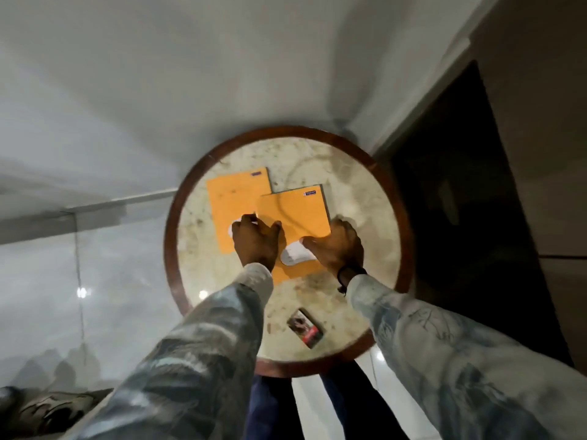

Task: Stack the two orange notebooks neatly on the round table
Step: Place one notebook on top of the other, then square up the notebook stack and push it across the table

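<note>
Two orange notebooks lie on the round table (374, 217), which has a pale marble top and a dark wooden rim. The left notebook (233, 201) lies flat underneath. The right notebook (295, 214) partly overlaps it and sits shifted to the right and nearer to me. My left hand (257, 242) grips the right notebook's left edge, thumb on its cover. My right hand (336, 246) holds its right edge, thumb lying over a white label on the cover. The notebooks' near corners are hidden by my hands.
A small card or packet (305, 327) with a picture lies on the table's near side. A dark doorway (470, 192) is to the right. White walls stand behind and a glossy tiled floor (47, 296) spreads to the left.
</note>
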